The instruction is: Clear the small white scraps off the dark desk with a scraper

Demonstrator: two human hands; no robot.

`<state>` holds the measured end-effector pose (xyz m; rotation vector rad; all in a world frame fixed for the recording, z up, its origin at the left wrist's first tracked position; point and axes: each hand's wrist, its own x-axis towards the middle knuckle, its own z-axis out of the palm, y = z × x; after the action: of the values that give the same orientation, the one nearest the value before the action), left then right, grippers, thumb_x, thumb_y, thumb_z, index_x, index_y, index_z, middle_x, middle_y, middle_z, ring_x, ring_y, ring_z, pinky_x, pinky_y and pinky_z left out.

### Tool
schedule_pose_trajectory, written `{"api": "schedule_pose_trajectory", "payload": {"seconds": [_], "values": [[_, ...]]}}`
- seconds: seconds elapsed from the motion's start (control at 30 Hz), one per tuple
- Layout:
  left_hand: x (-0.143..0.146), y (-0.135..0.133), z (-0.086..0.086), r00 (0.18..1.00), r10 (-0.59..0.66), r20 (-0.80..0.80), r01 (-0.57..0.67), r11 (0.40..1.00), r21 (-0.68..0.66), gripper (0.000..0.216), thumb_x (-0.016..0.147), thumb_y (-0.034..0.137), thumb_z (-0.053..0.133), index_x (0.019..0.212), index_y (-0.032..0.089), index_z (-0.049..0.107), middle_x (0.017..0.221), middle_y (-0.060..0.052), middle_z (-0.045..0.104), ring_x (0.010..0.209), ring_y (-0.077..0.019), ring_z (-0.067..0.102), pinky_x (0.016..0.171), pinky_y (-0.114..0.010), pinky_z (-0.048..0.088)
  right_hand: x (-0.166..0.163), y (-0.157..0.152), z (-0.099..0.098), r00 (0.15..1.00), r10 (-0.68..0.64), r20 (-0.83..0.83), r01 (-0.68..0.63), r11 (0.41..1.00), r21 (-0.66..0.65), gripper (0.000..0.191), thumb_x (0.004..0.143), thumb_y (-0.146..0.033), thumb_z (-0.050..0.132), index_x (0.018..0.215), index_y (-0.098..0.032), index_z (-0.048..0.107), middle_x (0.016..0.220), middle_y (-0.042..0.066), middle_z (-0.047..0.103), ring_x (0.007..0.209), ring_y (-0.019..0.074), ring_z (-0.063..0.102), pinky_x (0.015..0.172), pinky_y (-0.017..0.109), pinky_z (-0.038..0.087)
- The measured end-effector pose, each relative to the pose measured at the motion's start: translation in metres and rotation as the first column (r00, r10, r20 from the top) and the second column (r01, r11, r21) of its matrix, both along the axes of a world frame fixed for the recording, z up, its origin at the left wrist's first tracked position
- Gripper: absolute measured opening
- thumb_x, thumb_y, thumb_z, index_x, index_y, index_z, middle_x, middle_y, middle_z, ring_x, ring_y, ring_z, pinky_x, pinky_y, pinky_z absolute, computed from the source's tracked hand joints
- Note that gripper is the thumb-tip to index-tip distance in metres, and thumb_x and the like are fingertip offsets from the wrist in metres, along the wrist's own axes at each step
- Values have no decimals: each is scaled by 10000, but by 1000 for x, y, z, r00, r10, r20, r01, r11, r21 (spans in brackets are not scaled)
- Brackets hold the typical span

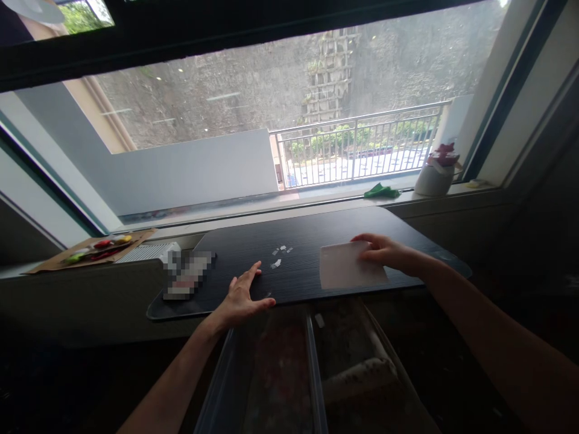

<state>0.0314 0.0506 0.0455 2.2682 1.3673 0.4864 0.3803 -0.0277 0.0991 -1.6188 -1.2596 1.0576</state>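
My right hand [382, 250] pinches the upper right part of a pale rectangular sheet [341, 265], perhaps paper or thin card, over the black tabletop [344, 226]. My left hand [244, 293] rests at the table's front edge, its fingers spread and nothing in them. Just beyond the left fingertips lie several small white scraps [277, 263] on the dark surface. The sheet is to the right of these scraps, apart from them. The right fingertips behind the sheet are partly hidden.
A blurred-out flat item [190, 275] lies at the table's left end. On the windowsill are a printed brown sheet [90, 252], a green cloth [381, 191] and a white jug with a red top [435, 175]. Below the front edge stands a clear plastic bin [312, 361] beside a box.
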Motion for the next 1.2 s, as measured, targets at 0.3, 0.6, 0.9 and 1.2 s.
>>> {"api": "schedule_pose_trajectory", "payload": {"seconds": [0.3, 0.6, 0.9, 1.2], "values": [[-1, 0, -1, 999, -47, 13, 45, 992, 119, 445, 700, 404, 745, 1105, 222, 722, 1260, -91, 618, 1225, -281, 540, 1094, -426, 402, -19, 9, -5, 999, -25, 26, 24, 999, 31, 408, 737, -88, 606, 1140, -149, 600, 651, -1, 681, 578, 162, 663, 498, 230, 507], [13, 29, -6, 998, -4, -59, 21, 957, 290, 373, 844, 301, 585, 1201, 254, 681, 1093, -70, 659, 1107, -258, 560, 1013, -443, 438, -49, 49, -14, 963, -158, 219, 122, 978, 172, 409, 779, -135, 567, 1183, -186, 603, 690, -2, 646, 621, 159, 652, 538, 224, 508], [19, 26, -15, 986, -28, -167, 78, 951, 300, 341, 919, 343, 508, 1237, 338, 630, 1414, -66, 509, 1372, -304, 381, 1119, -646, 233, -84, 77, -20, 935, -162, 317, 80, 963, 257, 459, 813, -179, 550, 1272, -166, 563, 898, 80, 693, 725, 180, 657, 575, 238, 508], [21, 21, -12, 987, 6, -160, 51, 935, 351, 347, 903, 330, 540, 1234, 254, 615, 1382, -108, 527, 1373, -297, 377, 1154, -627, 170, -76, 66, -16, 932, -190, 309, 116, 963, 241, 480, 773, -180, 567, 1252, -163, 587, 920, 89, 693, 746, 194, 653, 584, 257, 524]]}}
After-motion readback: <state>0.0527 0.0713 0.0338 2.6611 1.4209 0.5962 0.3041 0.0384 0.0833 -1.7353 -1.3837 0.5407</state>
